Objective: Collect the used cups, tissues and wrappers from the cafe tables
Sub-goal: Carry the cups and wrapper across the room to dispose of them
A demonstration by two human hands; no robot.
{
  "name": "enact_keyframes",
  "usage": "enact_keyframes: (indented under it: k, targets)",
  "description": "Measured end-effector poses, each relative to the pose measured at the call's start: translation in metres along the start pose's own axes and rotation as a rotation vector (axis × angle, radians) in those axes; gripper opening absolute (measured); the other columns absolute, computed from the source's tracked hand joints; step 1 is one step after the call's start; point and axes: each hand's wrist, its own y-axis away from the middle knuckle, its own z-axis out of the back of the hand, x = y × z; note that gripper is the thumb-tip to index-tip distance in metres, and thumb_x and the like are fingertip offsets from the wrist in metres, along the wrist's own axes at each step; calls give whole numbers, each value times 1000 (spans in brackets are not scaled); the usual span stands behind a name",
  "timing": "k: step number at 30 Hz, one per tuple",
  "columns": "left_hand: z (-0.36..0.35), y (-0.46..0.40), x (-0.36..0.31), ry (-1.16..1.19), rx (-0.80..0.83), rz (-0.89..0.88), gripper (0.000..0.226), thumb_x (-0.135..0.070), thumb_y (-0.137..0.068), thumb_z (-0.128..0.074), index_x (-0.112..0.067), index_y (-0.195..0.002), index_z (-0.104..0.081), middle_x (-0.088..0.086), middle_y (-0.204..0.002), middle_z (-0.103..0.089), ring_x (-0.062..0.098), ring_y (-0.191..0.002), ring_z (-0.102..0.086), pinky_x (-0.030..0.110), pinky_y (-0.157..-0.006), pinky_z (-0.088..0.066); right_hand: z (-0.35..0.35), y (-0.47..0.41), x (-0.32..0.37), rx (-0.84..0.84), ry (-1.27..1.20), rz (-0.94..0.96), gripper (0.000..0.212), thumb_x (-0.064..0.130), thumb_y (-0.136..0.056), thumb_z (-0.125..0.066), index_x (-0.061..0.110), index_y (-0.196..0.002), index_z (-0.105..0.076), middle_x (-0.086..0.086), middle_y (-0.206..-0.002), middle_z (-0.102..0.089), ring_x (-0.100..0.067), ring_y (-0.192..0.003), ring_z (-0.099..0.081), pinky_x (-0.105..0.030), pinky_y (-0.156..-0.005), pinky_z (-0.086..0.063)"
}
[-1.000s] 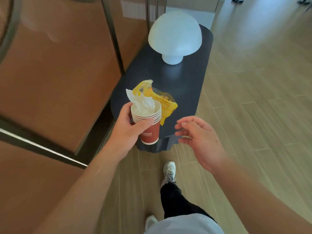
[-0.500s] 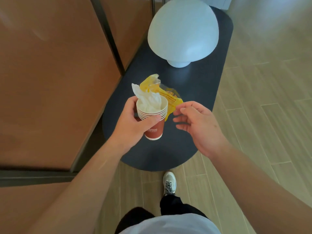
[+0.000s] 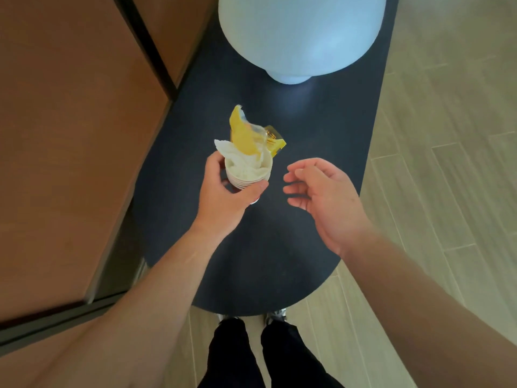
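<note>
**Inspector:** Head view, status?

**Clerk:** Left hand (image 3: pixel 223 197) grasps the stacked cups (image 3: pixel 247 175) above the dark table (image 3: pixel 321 135); tissue (image 3: pixel 240 161) and yellow wrapper (image 3: pixel 249 135) stuffed inside. Right hand (image 3: pixel 321 197) loose, empty.

**Inspector:** Remaining?

**Clerk:** Only the lamp (image 3: pixel 299 32) on this table; collection here looks finished.

Even, soft daylight fills the scene, bright on the pale floor (image 3: pixel 447 135), perhaps coming from the right. The dark table (image 3: pixel 321 152) shows a faint sheen below the lamp (image 3: pixel 299 35), whose white dome is softly blurred and slightly overexposed. Both hands and the wrapper (image 3: pixel 246 133) are smeared by motion. Wide-angle distortion stretches the forearms and bends the floorboards at the edges.
</note>
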Motion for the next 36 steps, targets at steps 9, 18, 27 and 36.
enact_keyframes:
  k: [9,18,27,36]
  targets:
    - [-19,-41,76,-53,-13,-62,65,-25,-69,-88,-33,-121,-50,-35,-113,-59,0,-110,-63,12,-85,-49,-8,-56,-42,-54,3,-68,18,28,-76,-55,28,-77,-73,2,-86,-72,-11,-77,-67,-27,-70,-53]
    - [-13,-39,118,-124,-19,24,71,-39,-61,-87,-45,-119,-46,-15,-126,-57,-5,-114,-59,9,-85,-48,0,-67,-57,-79,10,-126,19,28,-74,-55,25,-81,-73,1,-89,-73,-11,-78,-68,-27,-70,-53]
    - [-4,-27,129,-242,-33,73,74,-48,-61,-87,-50,-121,-44,-22,-131,-55,4,-127,-54,21,-101,-46,-2,-74,-57,-55,22,-146,21,29,-75,-55,23,-84,-73,0,-91,-73,-12,-80,-69,-27,-71,-53]
    - [6,-3,125,-343,5,97,99,-54,-57,-87,-27,-140,-40,-15,-148,-40,5,-142,-37,12,-112,-27,-5,-74,-59,-26,40,-163,19,29,-74,-54,28,-79,-73,2,-89,-73,-12,-80,-69,-27,-70,-53]
